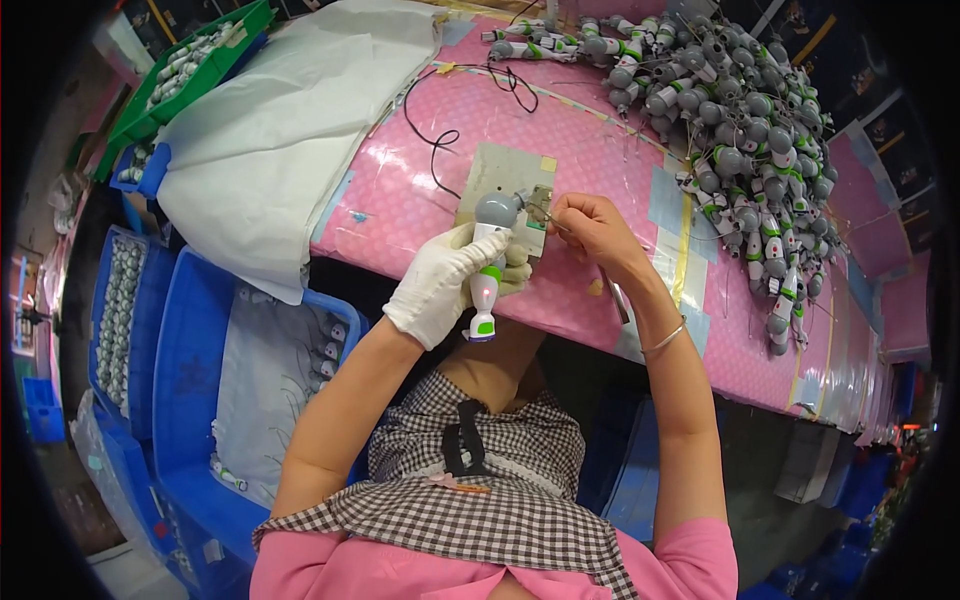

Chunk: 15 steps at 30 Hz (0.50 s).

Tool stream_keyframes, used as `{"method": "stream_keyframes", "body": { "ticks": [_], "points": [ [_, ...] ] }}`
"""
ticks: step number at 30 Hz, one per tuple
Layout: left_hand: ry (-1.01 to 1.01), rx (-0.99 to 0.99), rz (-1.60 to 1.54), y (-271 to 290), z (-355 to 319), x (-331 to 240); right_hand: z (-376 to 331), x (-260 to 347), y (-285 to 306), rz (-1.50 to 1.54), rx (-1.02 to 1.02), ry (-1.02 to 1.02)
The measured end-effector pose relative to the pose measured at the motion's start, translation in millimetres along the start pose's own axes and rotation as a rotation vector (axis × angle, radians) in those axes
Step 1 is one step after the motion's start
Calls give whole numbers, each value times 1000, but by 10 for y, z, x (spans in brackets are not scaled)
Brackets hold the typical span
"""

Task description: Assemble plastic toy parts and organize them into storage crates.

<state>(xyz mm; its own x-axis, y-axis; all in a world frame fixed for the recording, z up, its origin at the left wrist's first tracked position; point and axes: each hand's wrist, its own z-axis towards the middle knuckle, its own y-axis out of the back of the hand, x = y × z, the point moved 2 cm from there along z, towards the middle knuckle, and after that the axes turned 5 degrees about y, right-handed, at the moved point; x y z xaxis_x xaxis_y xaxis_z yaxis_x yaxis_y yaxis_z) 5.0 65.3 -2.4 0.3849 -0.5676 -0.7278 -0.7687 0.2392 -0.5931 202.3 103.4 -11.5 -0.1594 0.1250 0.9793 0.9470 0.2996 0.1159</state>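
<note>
The gloved left hand has its grip clamped around a toy, holding it upright at the near edge of the pink tabletop so the bare right hand, fingers pinched shut on a thin tool, reaches its grey head.

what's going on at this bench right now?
A person at a pink-covered table holds a small grey, white and green toy figure upright in the gloved left hand. The bare right hand pinches a thin tool against the figure's grey head. A heap of similar figures lies to the right; blue bins sit at the left.
</note>
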Motion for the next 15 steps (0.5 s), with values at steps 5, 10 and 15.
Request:
{"method": "stream_keyframes", "body": {
  "ticks": [5,10,15],
  "points": [
    [-63,3,-47,62,-28,3,63,-26,-94,-71,-52,46],
    [-128,-180,-5,329,-556,-133,-246,241,-11,-276,-289,252],
    [-810,-1095,-112,1991,-1225,-336,-627,187,359,-105,-399,374]
  ]
}}
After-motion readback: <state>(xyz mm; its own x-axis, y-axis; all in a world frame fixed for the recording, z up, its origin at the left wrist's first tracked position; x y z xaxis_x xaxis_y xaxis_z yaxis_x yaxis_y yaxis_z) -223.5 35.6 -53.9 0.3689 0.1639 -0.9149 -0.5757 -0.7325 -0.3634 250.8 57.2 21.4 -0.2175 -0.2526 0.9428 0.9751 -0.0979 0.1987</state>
